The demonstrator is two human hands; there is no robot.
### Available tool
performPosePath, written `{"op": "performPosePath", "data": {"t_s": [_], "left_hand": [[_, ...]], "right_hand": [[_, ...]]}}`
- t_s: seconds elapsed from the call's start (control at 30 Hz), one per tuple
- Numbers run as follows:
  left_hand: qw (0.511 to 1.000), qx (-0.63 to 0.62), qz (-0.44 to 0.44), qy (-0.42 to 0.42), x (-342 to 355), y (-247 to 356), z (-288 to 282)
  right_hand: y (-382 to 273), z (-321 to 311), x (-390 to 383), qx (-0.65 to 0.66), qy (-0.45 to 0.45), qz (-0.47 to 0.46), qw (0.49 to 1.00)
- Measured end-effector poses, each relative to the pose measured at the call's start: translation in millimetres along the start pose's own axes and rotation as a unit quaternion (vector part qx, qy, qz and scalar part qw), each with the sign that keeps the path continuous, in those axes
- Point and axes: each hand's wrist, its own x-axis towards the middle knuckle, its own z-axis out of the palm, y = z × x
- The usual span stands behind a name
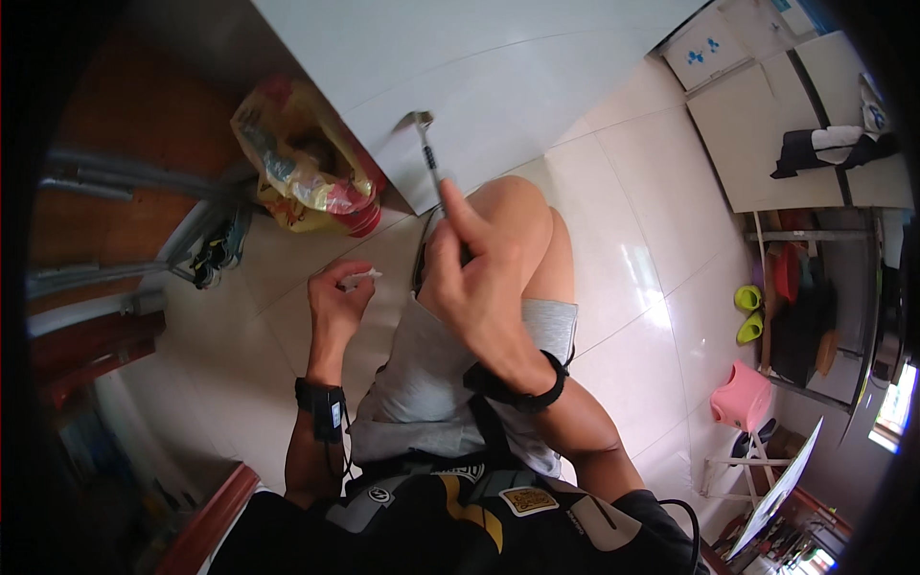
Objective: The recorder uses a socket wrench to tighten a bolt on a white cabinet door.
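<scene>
My right hand [479, 268] is wrapped round the handle of a small claw hammer [428, 153]. The hammer's metal head points up and away from me, in front of a large pale glossy panel [498, 86]. I cannot tell whether the head touches the panel. Lower and to the left, my left hand [337, 292] pinches a small white crumpled piece [359, 279], perhaps tissue or thin plastic. My bare knees and grey shorts [412, 383] lie between and below the hands.
A red bin [362, 218] with a yellowish plastic bag [297, 158] stands left of the panel. Dark shoes [220, 251] sit on a metal rack farther left. To the right are white cabinets [757, 125], lime-green slippers [748, 314] and a pink stool [740, 395] on the tiled floor [623, 259].
</scene>
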Motion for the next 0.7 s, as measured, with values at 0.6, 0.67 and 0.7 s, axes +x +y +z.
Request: {"op": "performPosePath", "data": {"t_s": [0.6,0.67,0.7], "left_hand": [[0.999,-0.032,-0.021,-0.026,0,10,14],[0.999,-0.026,-0.029,-0.022,-1,13,13],[0.998,-0.035,-0.040,-0.016,0,17,13]], "right_hand": [[6,-26,25,-0.154,0.051,-0.128,0.978],[4,-34,43,-0.078,0.080,0.004,0.994],[2,-41,51,-0.003,0.105,0.139,0.985]]}}
